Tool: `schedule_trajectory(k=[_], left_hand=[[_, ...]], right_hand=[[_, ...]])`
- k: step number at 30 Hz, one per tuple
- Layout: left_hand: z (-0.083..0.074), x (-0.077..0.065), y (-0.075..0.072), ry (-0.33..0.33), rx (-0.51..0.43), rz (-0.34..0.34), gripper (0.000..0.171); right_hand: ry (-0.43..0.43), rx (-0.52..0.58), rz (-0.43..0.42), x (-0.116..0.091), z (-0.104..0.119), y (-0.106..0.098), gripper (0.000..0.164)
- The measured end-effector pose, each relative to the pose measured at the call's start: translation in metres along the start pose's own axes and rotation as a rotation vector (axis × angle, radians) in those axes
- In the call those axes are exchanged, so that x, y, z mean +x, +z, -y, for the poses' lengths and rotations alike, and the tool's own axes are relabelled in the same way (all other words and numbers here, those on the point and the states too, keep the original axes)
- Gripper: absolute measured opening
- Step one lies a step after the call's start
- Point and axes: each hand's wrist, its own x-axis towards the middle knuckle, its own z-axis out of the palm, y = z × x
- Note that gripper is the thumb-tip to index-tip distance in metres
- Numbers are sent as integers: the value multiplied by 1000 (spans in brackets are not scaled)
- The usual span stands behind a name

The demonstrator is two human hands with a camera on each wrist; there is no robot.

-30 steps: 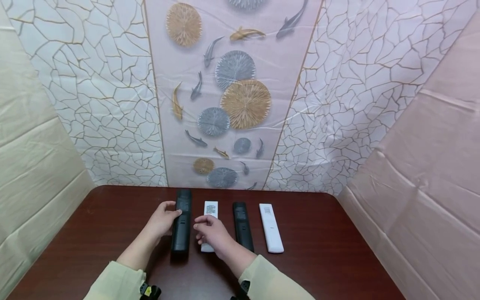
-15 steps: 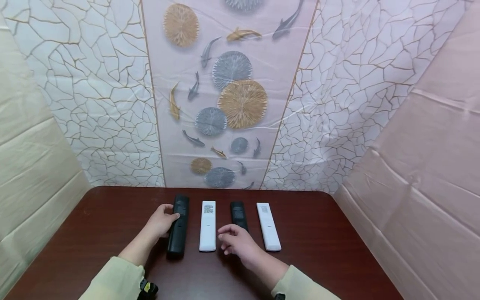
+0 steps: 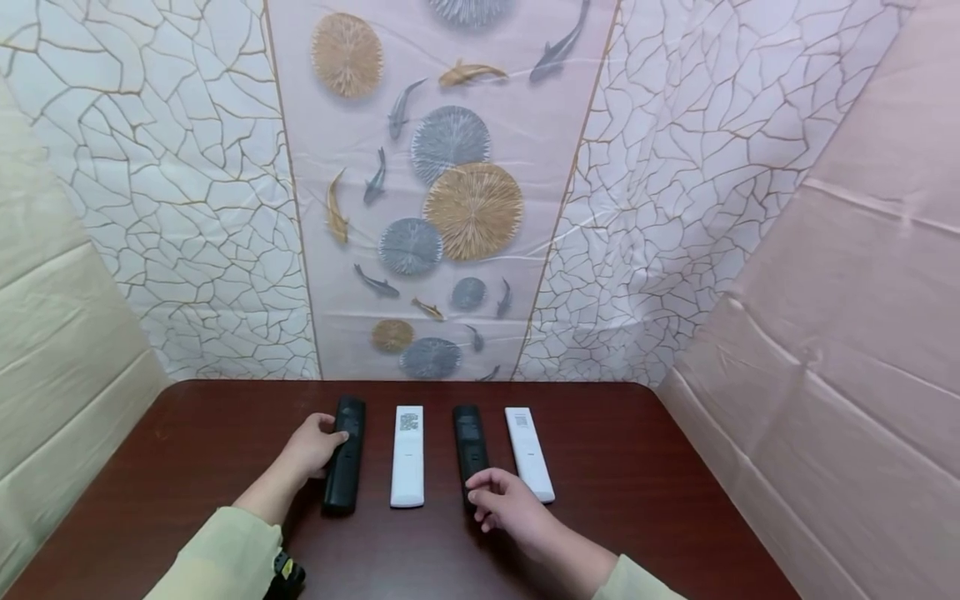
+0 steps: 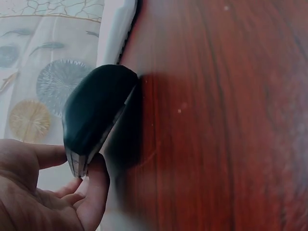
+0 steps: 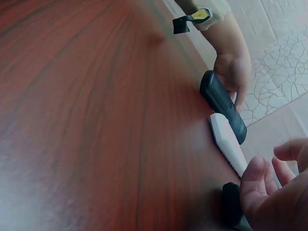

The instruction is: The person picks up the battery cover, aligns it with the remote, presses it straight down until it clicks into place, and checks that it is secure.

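Face down on the table lie several remote controls, alternating black and white. My left hand (image 3: 311,446) pinches the leftmost black remote control (image 3: 345,457) by its left edge, thumb on top; in the left wrist view this remote (image 4: 98,108) is tilted, its near edge raised over its shadow. My right hand (image 3: 510,504) is over the lower end of the other black remote control (image 3: 470,437), fingers loosely bent, holding nothing. Between the two black ones is a white remote control (image 3: 407,458). A second white remote control (image 3: 528,450) lies at the right, partly behind my right hand.
The remotes lie on a dark red-brown wooden table (image 3: 630,517) with rounded far corners. Behind it hangs a patterned cloth (image 3: 480,208) with fish and round motifs. Plain fabric panels (image 3: 840,333) slope up at both sides.
My right hand has moved right, from over the left white remote control to the right-hand black one. The left black remote control, still in my left hand, has come lower and slightly left.
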Motion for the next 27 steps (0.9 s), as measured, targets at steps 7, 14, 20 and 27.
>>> schedule_trajectory(k=[7,14,20,27], left_hand=[[3,6,-4,-21,6,-9,50],[5,8,-6,-20,59,-28,48],[4,1,-9,-14,175,-45,47],[0,-6,-12,-13,283,-48,53]], right_hand=[[10,-1,4,-6,-4,-4,28],[18,10,3,-8,-7,-3,28],[12,27,0,-9,-13,-3,27],[-7,31,-10,-10,-17,-4,29]])
